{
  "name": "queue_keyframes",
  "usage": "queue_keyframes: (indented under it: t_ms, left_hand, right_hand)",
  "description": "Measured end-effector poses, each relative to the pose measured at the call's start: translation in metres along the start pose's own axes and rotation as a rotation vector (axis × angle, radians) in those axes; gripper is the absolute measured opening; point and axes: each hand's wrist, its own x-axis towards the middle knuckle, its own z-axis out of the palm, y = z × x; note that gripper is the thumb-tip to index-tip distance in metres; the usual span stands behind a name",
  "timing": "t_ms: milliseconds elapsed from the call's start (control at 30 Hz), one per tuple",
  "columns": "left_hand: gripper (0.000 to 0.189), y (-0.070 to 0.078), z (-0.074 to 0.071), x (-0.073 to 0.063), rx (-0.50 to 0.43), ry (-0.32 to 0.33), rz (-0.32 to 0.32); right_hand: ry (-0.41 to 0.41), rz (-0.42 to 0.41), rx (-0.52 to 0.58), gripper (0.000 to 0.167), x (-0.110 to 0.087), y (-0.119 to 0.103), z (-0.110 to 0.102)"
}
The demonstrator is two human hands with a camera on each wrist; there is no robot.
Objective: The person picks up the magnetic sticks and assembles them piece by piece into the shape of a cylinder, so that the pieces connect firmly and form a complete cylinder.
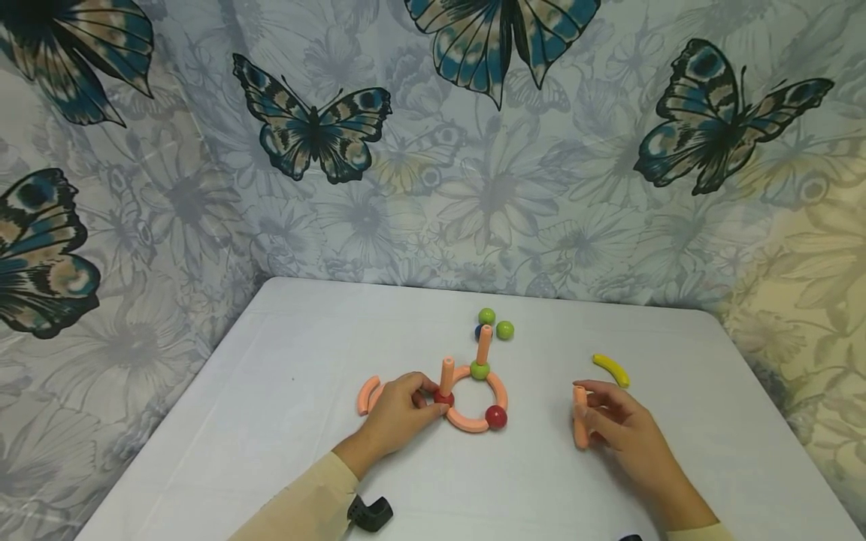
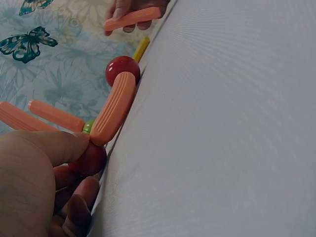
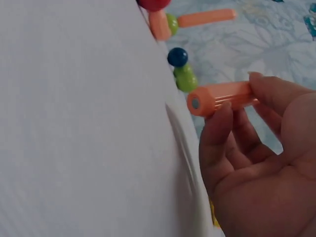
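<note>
— Head view gives me the left hand pinching a glossy red ball between thumb and finger, wouldn't you say?

— Yes, and the right hand grips too: a straight, grooved, plastic-looking peach rod sits between its thumb and fingertips, one grey-tipped end showing

— Is that rod touching the main piece?

— No, well apart from it. The ring of curved peach pieces lies between the two hands on the white table; the pinched ball is its left joint, a shiny green ball its back one, a second red ball its right front one

— How far along, do you reckon?

— Past halfway, I'd guess: the ring looks closed, and peach uprights rise from the pinched ball and the green one. The second red ball bears none, so that joint seems what's left

— And farther out?

— Loose curved peach pieces just beside the left hand, two loose green balls and a dark blue ball behind the ring, a yellow curved piece beyond the right hand
</note>
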Motion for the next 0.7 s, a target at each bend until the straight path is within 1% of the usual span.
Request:
queue_keyframes:
  t_ms: [33,167,300,400,500,700]
  left_hand:
    - [0.014,0.000,0.000,0.000,0.001,0.000,0.000]
    - [0.014,-0.001,0.000,0.001,0.001,-0.003,-0.002]
    - [0.015,-0.001,0.001,0.001,-0.006,-0.003,-0.009]
    - [0.015,-0.001,0.002,0.001,-0.004,-0.003,-0.016]
    - [0.015,-0.001,0.002,0.001,0.001,-0.001,-0.021]
    - [0.016,0.001,0.002,0.001,0.015,0.005,-0.020]
  right_hand:
    - [0.000,-0.016,0.017,0.048,-0.001,-0.001,0.002]
    - [-0.017,-0.033,0.049,0.047,-0.002,-0.008,0.010]
    - [-0.070,-0.065,0.101,0.044,-0.004,-0.016,0.016]
    - [-0.094,-0.095,0.121,0.041,-0.005,-0.020,0.020]
    - [-0.096,-0.118,0.114,0.038,-0.006,-0.025,0.026]
    - [-0.116,-0.157,0.088,0.038,-0.004,-0.039,0.040]
